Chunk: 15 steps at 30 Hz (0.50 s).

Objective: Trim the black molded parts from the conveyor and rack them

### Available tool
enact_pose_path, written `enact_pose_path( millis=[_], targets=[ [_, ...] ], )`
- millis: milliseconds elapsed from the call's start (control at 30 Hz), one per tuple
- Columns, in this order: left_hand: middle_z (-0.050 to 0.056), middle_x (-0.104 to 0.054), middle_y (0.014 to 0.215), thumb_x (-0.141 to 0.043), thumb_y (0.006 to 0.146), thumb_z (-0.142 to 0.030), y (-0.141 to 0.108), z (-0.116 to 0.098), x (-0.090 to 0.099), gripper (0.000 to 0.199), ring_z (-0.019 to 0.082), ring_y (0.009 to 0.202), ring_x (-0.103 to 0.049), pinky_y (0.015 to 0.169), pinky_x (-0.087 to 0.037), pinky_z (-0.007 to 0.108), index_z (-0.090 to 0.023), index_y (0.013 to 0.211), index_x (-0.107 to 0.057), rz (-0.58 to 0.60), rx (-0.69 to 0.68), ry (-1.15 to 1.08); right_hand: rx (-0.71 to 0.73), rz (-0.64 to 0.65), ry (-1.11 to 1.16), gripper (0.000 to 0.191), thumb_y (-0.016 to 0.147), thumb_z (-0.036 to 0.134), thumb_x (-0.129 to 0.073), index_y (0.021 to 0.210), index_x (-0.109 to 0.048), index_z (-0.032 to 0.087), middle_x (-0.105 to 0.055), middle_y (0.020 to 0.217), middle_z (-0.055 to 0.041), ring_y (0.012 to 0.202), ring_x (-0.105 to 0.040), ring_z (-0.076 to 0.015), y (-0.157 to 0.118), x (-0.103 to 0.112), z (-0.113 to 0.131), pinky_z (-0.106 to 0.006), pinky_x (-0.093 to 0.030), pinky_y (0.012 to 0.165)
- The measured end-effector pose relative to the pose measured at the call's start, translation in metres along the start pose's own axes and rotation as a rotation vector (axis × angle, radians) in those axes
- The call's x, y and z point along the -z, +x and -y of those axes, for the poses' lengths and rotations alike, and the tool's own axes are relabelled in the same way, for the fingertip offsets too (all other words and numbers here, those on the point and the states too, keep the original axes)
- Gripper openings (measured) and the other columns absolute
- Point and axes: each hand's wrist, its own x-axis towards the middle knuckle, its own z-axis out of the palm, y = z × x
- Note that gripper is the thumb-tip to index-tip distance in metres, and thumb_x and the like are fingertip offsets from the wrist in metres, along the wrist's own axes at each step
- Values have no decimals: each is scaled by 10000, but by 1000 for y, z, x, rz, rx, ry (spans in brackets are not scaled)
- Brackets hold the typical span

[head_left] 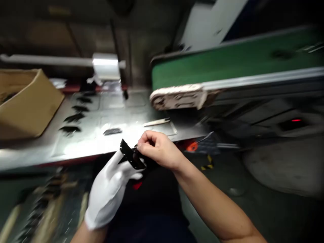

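Note:
A glossy black plastic part (132, 156), flat and angled, is gripped in the fingers of my left hand (107, 190), which wears a white glove. My bare right hand (160, 152) pinches thumb and forefinger together at the part's upper edge. Something small and dark shows at those fingertips; it is too blurred to name. Both hands are in front of the table edge. On the metal table (86, 148) beyond them lie a dark flat piece (112, 131) and a pale, slim tool (157, 122) with a dark tip.
At left stands a cardboard box (30, 104); several black pieces (73, 117) lie in a row beside it. A white roll (106, 67) sits on a bar behind. A green conveyor belt (227, 60) runs off to the right. An orange-handled item (192, 146) is near the table's right end.

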Motion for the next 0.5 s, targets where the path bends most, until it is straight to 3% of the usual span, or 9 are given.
enact_pose_path(
  millis=[67, 167, 400, 500],
  targets=[
    [119, -748, 1060, -685, 898, -365, -18, 14, 20, 541, 218, 901, -749, 722, -631, 290, -201, 1392, -539, -92, 56, -42, -99, 6, 84, 154, 755, 275, -668, 786, -598, 141, -492, 615, 42, 553, -416, -67, -9, -39, -31, -188, -336, 508],
    [70, -756, 937, -743, 853, -386, -30, 32, 43, 585, 195, 799, -750, 654, -612, 249, -243, 1381, -535, -78, 123, -155, -158, -19, 75, 151, 763, 293, -661, 770, -596, 156, -503, 628, 36, 577, -427, -83, -14, -69, -63, -209, -345, 521],
    [42, -747, 945, -627, 929, -433, -48, 49, 61, 462, 162, 817, -728, 681, -606, 247, -299, 1370, -587, 29, 144, -279, -93, -109, -111, 135, 761, 307, -675, 739, -602, 196, -580, 747, 24, 684, -516, -119, -30, -81, -76, -256, -419, 588],
    [30, -753, 946, -594, 954, -404, -49, 51, 62, 445, 137, 781, -721, 664, -599, 220, -319, 1391, -579, 62, 150, -293, -50, -66, -167, 102, 763, 286, -682, 745, -626, 203, -610, 788, 19, 731, -545, -128, -31, -77, -75, -263, -435, 614]
  ],
)
